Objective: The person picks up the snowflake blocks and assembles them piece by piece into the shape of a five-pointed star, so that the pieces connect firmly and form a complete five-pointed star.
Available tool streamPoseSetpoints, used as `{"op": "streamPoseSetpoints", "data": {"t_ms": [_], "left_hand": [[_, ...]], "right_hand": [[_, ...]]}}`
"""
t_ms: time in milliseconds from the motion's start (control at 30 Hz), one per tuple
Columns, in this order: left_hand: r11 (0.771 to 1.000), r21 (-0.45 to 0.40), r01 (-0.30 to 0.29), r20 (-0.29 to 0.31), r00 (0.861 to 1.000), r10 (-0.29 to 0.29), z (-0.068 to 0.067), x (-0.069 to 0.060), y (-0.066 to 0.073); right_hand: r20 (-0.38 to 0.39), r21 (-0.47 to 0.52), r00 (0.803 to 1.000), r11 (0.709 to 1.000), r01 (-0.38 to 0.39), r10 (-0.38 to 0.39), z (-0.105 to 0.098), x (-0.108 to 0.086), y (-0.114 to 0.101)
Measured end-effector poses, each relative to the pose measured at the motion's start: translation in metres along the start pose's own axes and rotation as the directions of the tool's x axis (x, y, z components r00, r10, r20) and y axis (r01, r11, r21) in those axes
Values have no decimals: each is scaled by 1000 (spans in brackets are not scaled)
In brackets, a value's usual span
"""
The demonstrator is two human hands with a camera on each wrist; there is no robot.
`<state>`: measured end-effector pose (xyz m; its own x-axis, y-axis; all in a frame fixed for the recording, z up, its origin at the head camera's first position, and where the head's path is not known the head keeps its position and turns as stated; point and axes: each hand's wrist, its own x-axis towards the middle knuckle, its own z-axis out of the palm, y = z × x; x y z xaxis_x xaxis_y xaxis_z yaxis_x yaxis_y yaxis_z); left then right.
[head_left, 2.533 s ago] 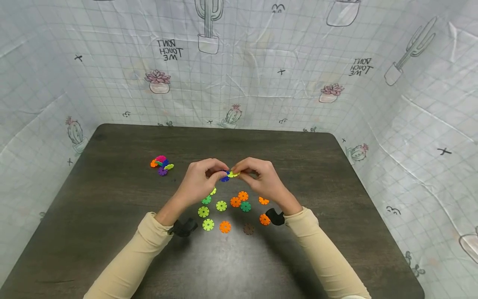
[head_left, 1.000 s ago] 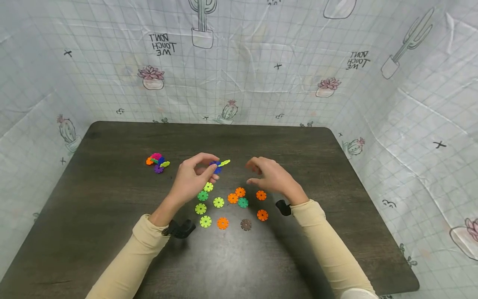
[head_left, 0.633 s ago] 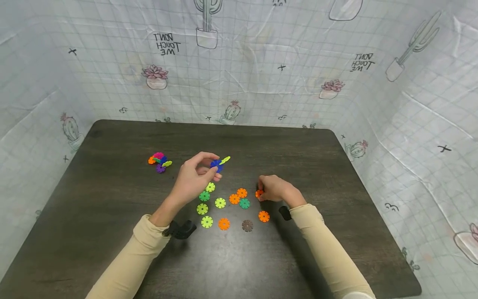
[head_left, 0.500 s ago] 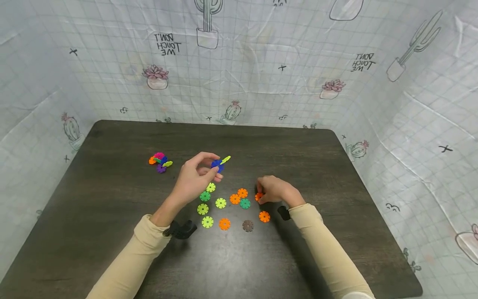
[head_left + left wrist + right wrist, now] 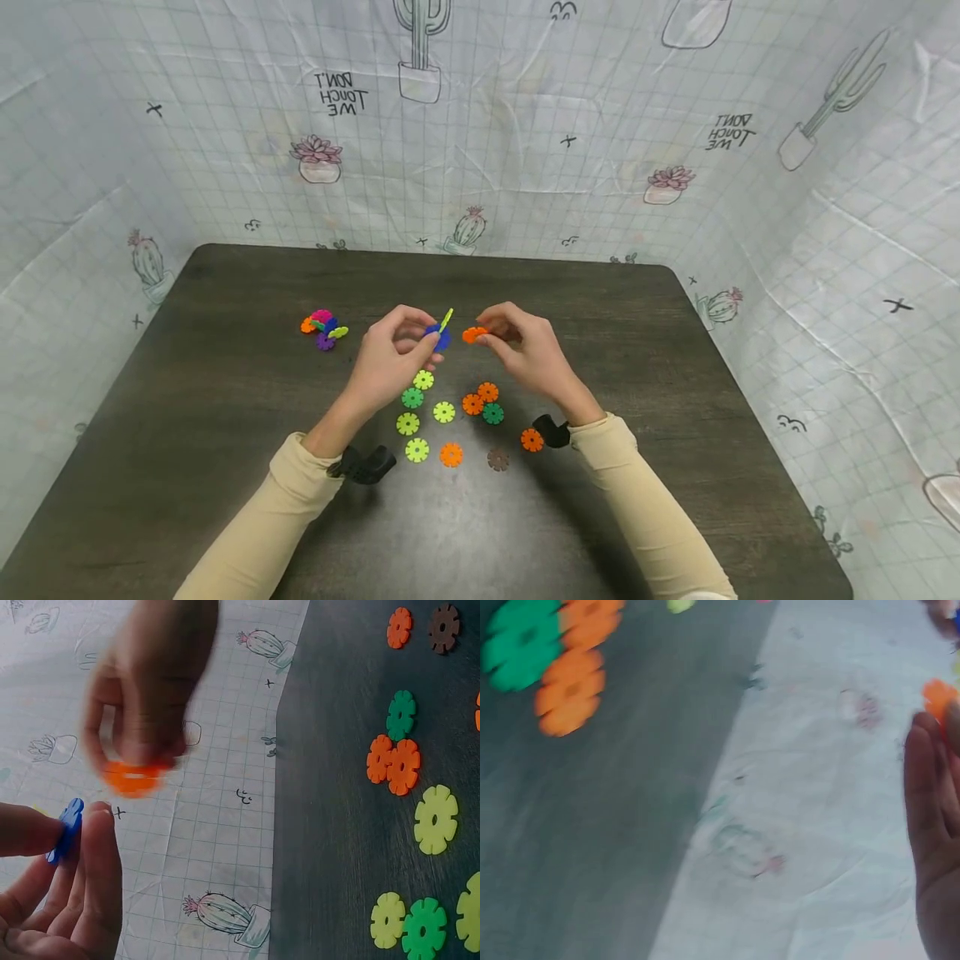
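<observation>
My left hand (image 5: pixel 390 354) pinches a blue notched disc (image 5: pixel 441 338) between thumb and fingers. A yellow disc (image 5: pixel 447 319) is slotted onto it and sticks up at an angle. Just to the right, my right hand (image 5: pixel 528 346) pinches an orange notched disc (image 5: pixel 473 334) by its edge. A small gap separates the orange disc from the blue one. In the left wrist view the blue disc (image 5: pixel 69 829) stands on edge between thumb and fingers, while the orange disc (image 5: pixel 133 778) is blurred above it. The right wrist view is blurred too, with the orange disc (image 5: pixel 939 699) at its right edge.
Below the hands, several loose discs lie flat on the dark table (image 5: pixel 637 500), among them a green one (image 5: pixel 492 413), a brown one (image 5: pixel 498 459) and an orange one (image 5: pixel 532 440). A joined cluster of coloured discs (image 5: pixel 325 327) lies at the back left. Printed cloth (image 5: pixel 480 125) hangs behind.
My right hand let go of the yellow disc, went down to the right, picked an orange disc off the table and raised it beside the blue one. My left hand kept its grip throughout.
</observation>
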<state>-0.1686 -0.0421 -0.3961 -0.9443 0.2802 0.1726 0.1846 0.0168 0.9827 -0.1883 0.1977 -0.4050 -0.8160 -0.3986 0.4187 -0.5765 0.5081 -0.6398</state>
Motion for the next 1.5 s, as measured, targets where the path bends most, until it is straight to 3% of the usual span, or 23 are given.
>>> {"op": "streamPoseSetpoints", "data": {"t_ms": [67,167,367,800,967,1167,1367,1500], "left_hand": [[1000,-10,-2,1,1000,2,0,1,0],[1000,-22,-7,5,1000,7,1,3,0],[1000,-14,-17,13,1000,17,2,5,1],[1000,13,-10,18,1000,9,3,2,1],[999,32,-10,-4,1000,10,6,2,0],[998,36,47,-60,997,-45,11,1,0],[990,46,135,-113,985,-129,15,-1,-4],[988,39,153,-116,982,-147,12,-2,-5]], "right_hand": [[-54,25,997,998,56,-55,-1,4,-9],[-76,48,992,993,108,-104,-1,9,-20],[-69,0,989,991,134,-134,-3,13,-29],[-37,-129,970,964,233,-240,-1,14,-27],[-31,-167,967,955,246,-255,1,13,-29],[-8,-205,961,941,270,-277,3,11,-31],[-12,-186,957,941,282,-289,14,8,-30],[1,-165,958,945,284,-287,18,7,-30]]}}
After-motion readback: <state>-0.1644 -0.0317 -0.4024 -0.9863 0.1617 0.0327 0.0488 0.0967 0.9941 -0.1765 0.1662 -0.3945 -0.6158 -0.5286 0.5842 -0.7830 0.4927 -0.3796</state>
